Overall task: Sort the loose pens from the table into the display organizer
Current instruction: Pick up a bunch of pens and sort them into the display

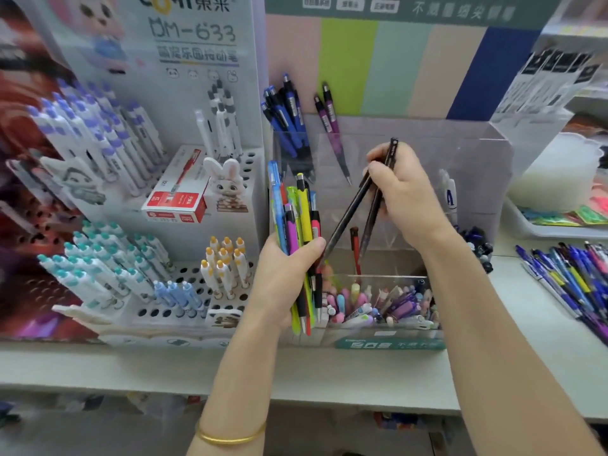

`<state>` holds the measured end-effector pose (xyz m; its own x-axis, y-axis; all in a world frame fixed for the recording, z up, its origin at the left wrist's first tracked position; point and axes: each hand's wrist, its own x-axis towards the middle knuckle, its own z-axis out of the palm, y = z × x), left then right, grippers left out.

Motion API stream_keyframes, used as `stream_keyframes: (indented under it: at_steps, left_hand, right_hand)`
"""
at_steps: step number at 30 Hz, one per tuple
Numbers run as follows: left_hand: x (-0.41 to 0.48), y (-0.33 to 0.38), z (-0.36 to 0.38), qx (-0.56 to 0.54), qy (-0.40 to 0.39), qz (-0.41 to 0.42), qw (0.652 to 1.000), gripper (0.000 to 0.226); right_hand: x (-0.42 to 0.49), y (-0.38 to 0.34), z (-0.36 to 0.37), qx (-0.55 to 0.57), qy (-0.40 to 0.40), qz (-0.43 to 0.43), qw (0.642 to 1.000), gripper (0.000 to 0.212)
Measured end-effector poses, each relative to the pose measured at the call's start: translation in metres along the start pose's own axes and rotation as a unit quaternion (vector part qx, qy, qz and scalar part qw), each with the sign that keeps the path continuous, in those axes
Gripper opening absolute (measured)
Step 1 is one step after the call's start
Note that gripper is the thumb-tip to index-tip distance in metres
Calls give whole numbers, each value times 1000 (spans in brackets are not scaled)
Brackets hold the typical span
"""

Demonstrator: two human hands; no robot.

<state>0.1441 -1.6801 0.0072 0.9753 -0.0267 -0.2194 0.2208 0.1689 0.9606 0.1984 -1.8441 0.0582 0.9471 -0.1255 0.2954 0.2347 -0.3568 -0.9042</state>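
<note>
Left hand (284,278) gripping bundle of coloured pens (301,222), upright, at left edge of clear acrylic display organizer (477,166). Right hand (406,195) pinching two black pens (347,217), tips splayed downward over organizer's middle section, near red pen (354,246). Loose pens (572,278) lying on table (362,366), far right.

The display organizer (477,159) stands on the bench (362,366), behind the left hand (286,274) and below the right hand (404,195). A pen rack (189,271) stands left of the left hand. Loose pens (572,281) lie on the bench, right of the right hand.
</note>
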Motion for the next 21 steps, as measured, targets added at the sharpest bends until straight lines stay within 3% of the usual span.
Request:
stream_keyframes:
  at_steps: [3,6,10,14,21]
  left_hand:
    - [0,2,-14,-4,9,11,1000,24]
    - [-1,4,-20,-19,11,18,1000,16]
    - [-3,1,-22,-35,6,26,999,18]
    - [-6,-3,-24,-66,-13,28,997,21]
    - [-8,-8,-25,-104,-31,21,994,27]
  right_hand:
    - [17,-13,-1,8,158,-82,984,16]
    - [23,-22,21,-51,199,-158,966,5]
    - [22,-21,58,-158,150,-195,956,24]
    - [28,-33,67,-175,127,-234,948,22]
    - [25,-20,79,-321,-51,-156,933,23]
